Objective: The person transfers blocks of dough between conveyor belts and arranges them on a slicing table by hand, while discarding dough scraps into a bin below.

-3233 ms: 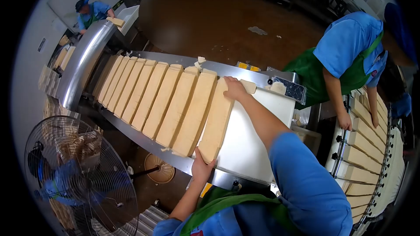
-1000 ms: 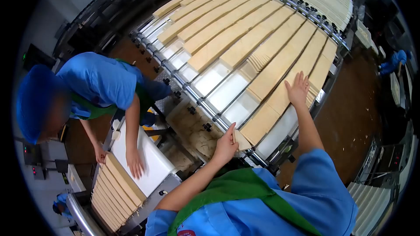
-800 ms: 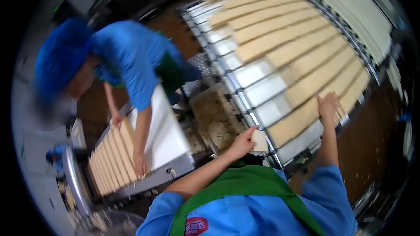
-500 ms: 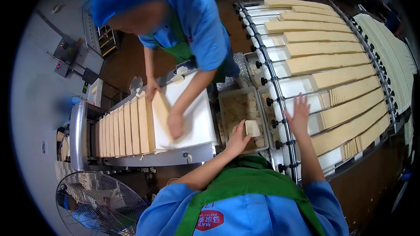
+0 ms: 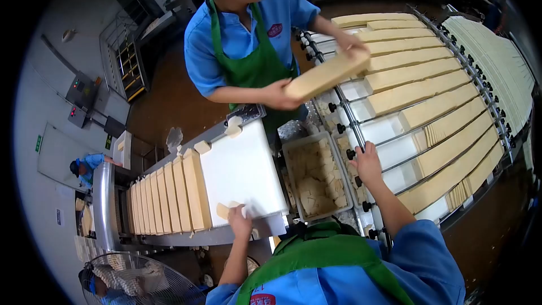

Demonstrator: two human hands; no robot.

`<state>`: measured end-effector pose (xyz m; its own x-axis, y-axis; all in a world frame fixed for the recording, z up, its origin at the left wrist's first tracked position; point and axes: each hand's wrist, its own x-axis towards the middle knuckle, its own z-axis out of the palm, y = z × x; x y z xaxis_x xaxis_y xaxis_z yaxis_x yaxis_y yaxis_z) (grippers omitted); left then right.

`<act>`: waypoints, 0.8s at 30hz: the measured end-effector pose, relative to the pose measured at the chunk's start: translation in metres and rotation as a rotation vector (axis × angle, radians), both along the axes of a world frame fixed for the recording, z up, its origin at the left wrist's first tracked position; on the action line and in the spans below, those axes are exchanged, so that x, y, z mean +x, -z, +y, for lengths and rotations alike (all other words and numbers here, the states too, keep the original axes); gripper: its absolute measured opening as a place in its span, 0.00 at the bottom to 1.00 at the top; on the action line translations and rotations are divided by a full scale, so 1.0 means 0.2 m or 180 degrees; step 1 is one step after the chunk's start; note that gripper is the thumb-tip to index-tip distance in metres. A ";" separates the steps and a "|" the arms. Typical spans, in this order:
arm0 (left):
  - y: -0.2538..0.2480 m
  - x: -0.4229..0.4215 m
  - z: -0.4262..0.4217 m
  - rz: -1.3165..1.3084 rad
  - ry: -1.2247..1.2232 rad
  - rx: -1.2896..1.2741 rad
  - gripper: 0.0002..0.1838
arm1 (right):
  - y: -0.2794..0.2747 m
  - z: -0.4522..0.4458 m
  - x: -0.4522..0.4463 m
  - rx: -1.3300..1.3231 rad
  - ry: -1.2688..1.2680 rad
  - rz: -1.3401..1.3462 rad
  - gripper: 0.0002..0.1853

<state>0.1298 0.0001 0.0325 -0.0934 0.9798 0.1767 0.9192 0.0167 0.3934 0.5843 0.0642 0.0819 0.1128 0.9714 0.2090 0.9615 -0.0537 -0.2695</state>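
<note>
My left hand is at the front edge of the white belt, its fingers closed on a small dough piece. Another pale scrap shows at its fingertips; the exact grip is partly hidden. My right hand is beside the metal rail of the divided rack, fingers apart, holding nothing I can see. Long dough slabs lie in the rack's lanes. Across from me, a co-worker carries a dough slab in both hands above the rack's near rail.
A row of upright dough slabs stands on the belt to the left. Between belt and rack sits a bin of dough scraps. A wire fan stands at lower left. Black knobs stick out along the rail.
My left hand has moved left from over the scrap bin to the belt's edge. My right hand has drawn back toward the rail. The co-worker has lifted a slab from belt to rack.
</note>
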 end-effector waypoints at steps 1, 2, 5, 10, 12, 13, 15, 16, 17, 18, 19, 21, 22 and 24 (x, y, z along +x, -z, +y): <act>0.04 -0.06 0.01 0.0001 0.0024 0.0019 0.19 | 0.01 0.00 0.00 0.0019 0.0024 0.0001 0.25; 0.08 -0.11 0.02 0.0460 -0.0251 -0.0047 0.22 | 0.02 0.00 0.00 0.0066 -0.0005 -0.0024 0.24; 0.12 -0.18 0.07 0.0648 -0.0539 -0.1003 0.30 | 0.03 0.00 0.02 0.0146 0.0005 -0.0159 0.25; 0.20 -0.16 0.13 0.0056 -0.0662 -0.0990 0.26 | 0.01 0.01 0.01 -0.0088 0.0052 -0.0006 0.26; 0.19 -0.09 0.15 0.0065 -0.0658 -0.0962 0.25 | 0.03 0.00 0.01 -0.0067 0.0034 -0.0080 0.25; 0.17 -0.03 0.17 0.0135 -0.0613 -0.0923 0.24 | 0.03 0.00 0.01 -0.0072 0.0028 -0.0079 0.25; 0.17 0.10 0.22 0.0185 -0.0592 -0.0860 0.23 | 0.01 0.01 0.00 -0.0084 0.0037 -0.0031 0.25; 0.19 0.16 0.24 0.0057 -0.0378 -0.0700 0.23 | 0.00 0.01 0.00 -0.0071 0.0019 -0.0027 0.25; 0.20 0.22 0.25 -0.0064 -0.0170 -0.0545 0.23 | 0.00 0.01 0.00 -0.0031 0.0031 -0.0002 0.25; 0.17 0.29 0.25 -0.0152 -0.0119 -0.0515 0.23 | -0.01 0.01 -0.01 0.0002 0.0033 0.0023 0.25; 0.13 0.38 0.29 -0.0257 -0.0062 -0.0467 0.23 | -0.02 0.02 0.00 0.0018 0.0005 0.0012 0.25; 0.07 0.52 0.32 -0.0065 0.0165 -0.0406 0.21 | -0.02 0.01 -0.02 -0.0044 0.0043 0.0047 0.25; 0.06 0.56 0.34 -0.0161 0.0435 -0.0413 0.22 | -0.02 0.01 -0.02 -0.0049 -0.0007 0.0025 0.25; 0.07 0.63 0.36 -0.0291 0.0633 -0.0424 0.23 | 0.00 0.01 -0.01 0.0076 0.0003 0.0072 0.25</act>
<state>0.2556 0.0731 0.0188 0.0937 0.9946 0.0445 0.8703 -0.1035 0.4815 0.5819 0.0671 0.0817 0.1188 0.9660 0.2295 0.9551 -0.0480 -0.2924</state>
